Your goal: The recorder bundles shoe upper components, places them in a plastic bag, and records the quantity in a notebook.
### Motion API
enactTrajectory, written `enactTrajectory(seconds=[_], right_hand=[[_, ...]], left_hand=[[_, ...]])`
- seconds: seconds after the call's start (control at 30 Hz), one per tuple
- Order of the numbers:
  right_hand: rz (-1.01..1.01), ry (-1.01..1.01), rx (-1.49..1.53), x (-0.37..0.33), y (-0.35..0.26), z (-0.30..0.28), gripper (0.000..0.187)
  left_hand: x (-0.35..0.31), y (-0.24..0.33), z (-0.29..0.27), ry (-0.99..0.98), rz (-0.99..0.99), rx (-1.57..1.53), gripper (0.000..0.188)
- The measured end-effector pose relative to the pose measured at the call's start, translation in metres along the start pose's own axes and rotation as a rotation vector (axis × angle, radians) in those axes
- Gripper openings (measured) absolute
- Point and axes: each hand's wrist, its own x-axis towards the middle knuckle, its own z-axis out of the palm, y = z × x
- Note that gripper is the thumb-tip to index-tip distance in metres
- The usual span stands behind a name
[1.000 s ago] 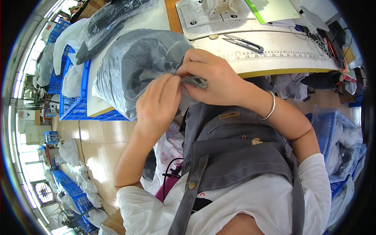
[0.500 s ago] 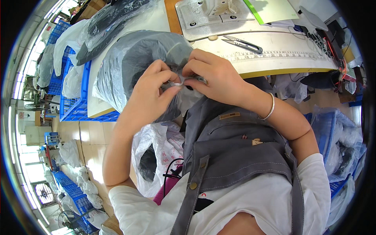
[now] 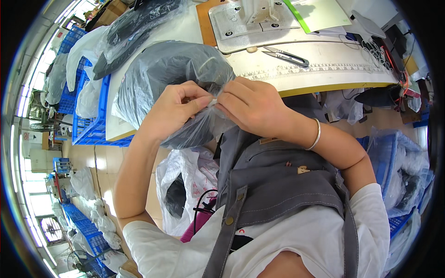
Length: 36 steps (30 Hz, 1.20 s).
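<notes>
A bulging clear plastic bag [image 3: 139,78] with dark grey contents rests at the table's left front edge. Its gathered neck lies between my two hands. My left hand [image 3: 178,107] pinches a twist of the plastic between thumb and fingers. Close against it, my right hand [image 3: 250,103] is closed on the same gathered plastic, fingertips bent inward. Whether a separate tie is in the twist, I cannot make out.
On the white table lie thread snips [image 3: 286,56], a printed ruler strip [image 3: 320,68] and a machine base plate [image 3: 255,25]. Blue crates [image 3: 92,121] stand left, another crate [image 3: 382,153] right. A white sack [image 3: 187,185] sits below the bag.
Both hands still grip the bag's neck. My right hand has turned and its fingers have closed further over the plastic; my left hand's fingers have drawn in tighter.
</notes>
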Motion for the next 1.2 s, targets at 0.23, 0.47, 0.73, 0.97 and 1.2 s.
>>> enactTrajectory(seconds=[0.23,0.47,0.73,0.97,1.2], right_hand=[[-0.016,-0.041,-0.076,-0.002,0.001,0.005,0.015],[-0.017,-0.091,-0.075,0.006,0.0,-0.001,0.014],[0.072,-0.261,0.076,0.001,0.006,-0.009,0.027],[-0.237,-0.291,-0.199,0.016,-0.004,0.016,0.065],[-0.363,-0.025,-0.152,0.033,0.011,0.031,0.041]], left_hand=[[-0.008,0.0,0.01,0.202,0.216,0.238,0.008],[0.001,-0.004,0.003,0.288,0.732,0.834,0.007],[-0.018,-0.007,-0.007,0.358,0.666,1.019,0.009],[-0.082,-0.049,-0.05,0.957,0.414,0.563,0.02],[-0.078,-0.105,-0.066,1.2,0.305,0.324,0.017]])
